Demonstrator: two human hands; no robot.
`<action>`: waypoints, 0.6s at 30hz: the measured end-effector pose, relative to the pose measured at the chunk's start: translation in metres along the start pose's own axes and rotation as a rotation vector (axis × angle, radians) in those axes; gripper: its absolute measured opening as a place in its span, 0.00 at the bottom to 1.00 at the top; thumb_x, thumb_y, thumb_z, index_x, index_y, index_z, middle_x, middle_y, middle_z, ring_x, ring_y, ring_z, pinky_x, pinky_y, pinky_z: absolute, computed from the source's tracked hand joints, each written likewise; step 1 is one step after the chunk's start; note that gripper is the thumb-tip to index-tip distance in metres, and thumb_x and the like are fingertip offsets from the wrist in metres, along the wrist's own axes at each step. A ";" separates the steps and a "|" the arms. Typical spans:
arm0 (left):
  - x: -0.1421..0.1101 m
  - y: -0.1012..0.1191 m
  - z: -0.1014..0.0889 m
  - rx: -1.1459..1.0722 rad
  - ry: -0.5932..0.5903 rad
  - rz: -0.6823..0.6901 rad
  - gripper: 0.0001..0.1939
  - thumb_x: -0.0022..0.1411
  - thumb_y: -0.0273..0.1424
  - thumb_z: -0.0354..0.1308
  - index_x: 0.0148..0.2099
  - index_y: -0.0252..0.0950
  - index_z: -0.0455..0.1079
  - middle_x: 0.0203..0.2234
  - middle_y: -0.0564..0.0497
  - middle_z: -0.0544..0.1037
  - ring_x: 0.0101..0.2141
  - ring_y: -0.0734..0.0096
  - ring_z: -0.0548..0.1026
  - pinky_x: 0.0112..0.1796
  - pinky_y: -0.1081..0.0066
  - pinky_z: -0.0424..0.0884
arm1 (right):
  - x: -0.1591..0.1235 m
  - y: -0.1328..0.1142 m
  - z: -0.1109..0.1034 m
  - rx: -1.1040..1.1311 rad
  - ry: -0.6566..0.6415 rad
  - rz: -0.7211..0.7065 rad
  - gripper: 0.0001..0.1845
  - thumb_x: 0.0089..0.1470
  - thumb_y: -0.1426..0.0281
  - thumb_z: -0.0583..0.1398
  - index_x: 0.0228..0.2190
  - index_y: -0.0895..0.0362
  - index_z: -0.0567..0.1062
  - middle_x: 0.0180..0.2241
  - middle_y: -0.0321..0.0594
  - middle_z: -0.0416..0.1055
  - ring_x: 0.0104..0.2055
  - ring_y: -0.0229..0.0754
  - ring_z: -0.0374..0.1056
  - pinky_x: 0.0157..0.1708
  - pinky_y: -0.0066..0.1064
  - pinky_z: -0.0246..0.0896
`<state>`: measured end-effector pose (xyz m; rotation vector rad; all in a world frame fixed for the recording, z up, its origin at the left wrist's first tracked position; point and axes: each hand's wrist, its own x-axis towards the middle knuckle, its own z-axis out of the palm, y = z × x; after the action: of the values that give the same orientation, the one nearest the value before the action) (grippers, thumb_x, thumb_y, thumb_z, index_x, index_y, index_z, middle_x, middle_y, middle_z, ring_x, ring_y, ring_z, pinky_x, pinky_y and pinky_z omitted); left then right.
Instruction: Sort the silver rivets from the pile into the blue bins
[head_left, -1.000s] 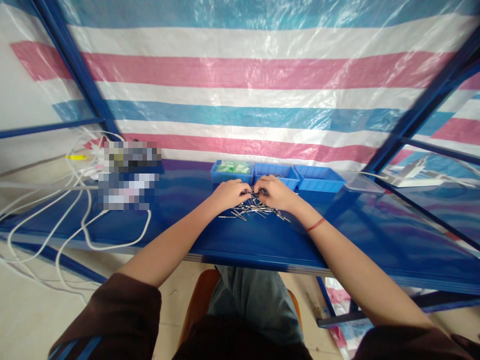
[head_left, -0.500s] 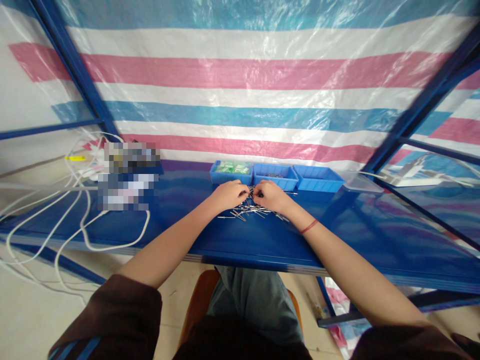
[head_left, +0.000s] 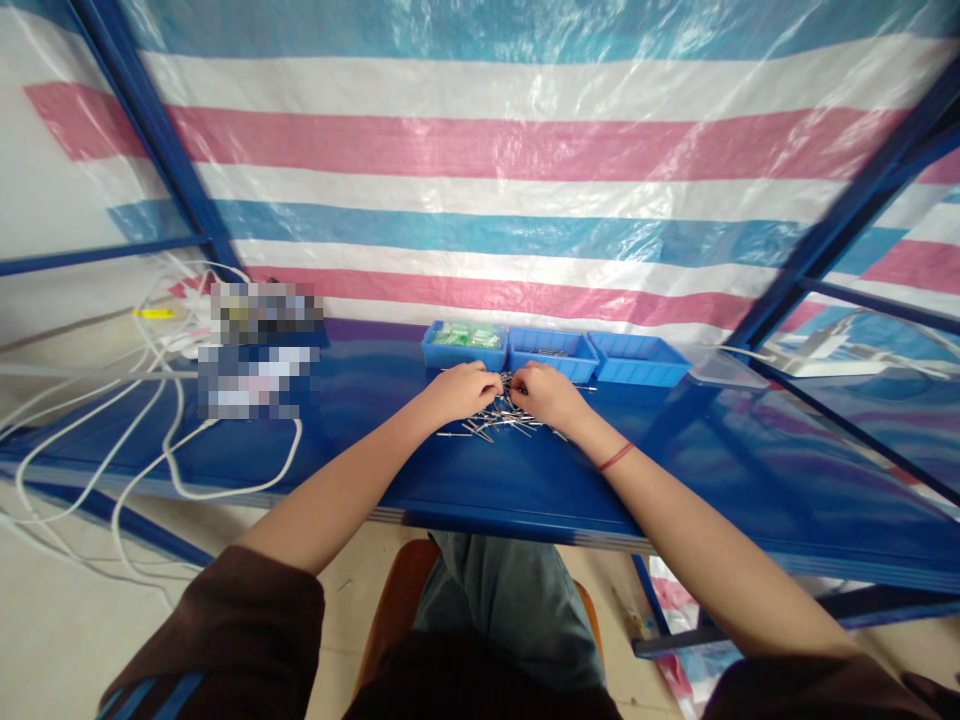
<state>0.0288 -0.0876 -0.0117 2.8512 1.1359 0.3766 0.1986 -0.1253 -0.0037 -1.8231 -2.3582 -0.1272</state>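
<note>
A loose heap of thin metal pins [head_left: 495,422] lies on the blue table [head_left: 525,480], just in front of three blue bins. My left hand [head_left: 459,389] rests on the heap's left side with curled fingers. My right hand [head_left: 546,393], a red band on its wrist, sits on the right side, fingers also curled. The fingertips of both hands meet over the top of the heap and pinch small pins; exactly what each grips is too small to make out.
Three blue bins stand in a row behind the heap: the left bin [head_left: 463,345] with green parts, the middle bin [head_left: 553,350], the right bin [head_left: 637,360]. White cables [head_left: 172,440] loop over the table's left part. A striped tarp hangs behind.
Both hands have drawn slightly closer together over the heap; the right hand shifted a little left and back. The heap stays in place.
</note>
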 end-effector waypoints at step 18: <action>0.007 0.012 -0.005 -0.433 0.555 -0.002 0.07 0.61 0.32 0.57 0.41 0.36 0.70 0.34 0.51 0.77 0.31 0.75 0.74 0.37 0.72 0.70 | -0.002 0.014 -0.003 0.712 0.409 -0.208 0.06 0.56 0.67 0.54 0.31 0.57 0.68 0.28 0.38 0.69 0.30 0.38 0.65 0.32 0.30 0.59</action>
<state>0.0406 -0.0916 -0.0038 2.4167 0.9545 1.2949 0.2126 -0.1241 -0.0011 -1.0961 -1.9386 0.2604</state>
